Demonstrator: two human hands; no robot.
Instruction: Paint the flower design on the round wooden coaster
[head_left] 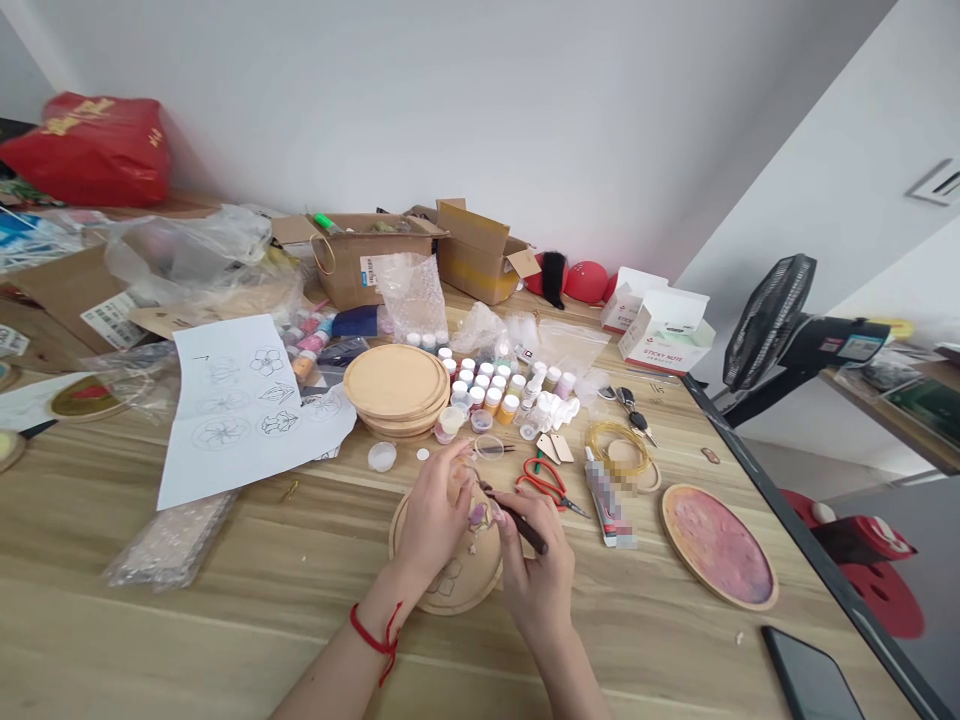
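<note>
A round wooden plate [450,590] with a flower outline and small purple flower pieces [477,516] lies under both hands. My right hand [541,562] is closed around a slim dark-handled tool [529,530], whose tip points toward my left fingers. Above the plate's far half, my left hand [436,512] is closed in a pinch near that tip; what sits between its fingertips is too small to make out. Just beyond lie a clear ring-like lid [490,447], orange-handled pliers [546,484] and two wooden tags [555,448]. A glue tube [606,500] rests to the right.
Stacked wooden plates [394,385] and several paint bottles [493,398] stand behind the hands. Drawn sheets [232,410] lie left. To the right are coiled yellow wire [621,447], a pink-painted plate [720,545] and a phone [814,675]. Cardboard boxes [375,260] line the wall.
</note>
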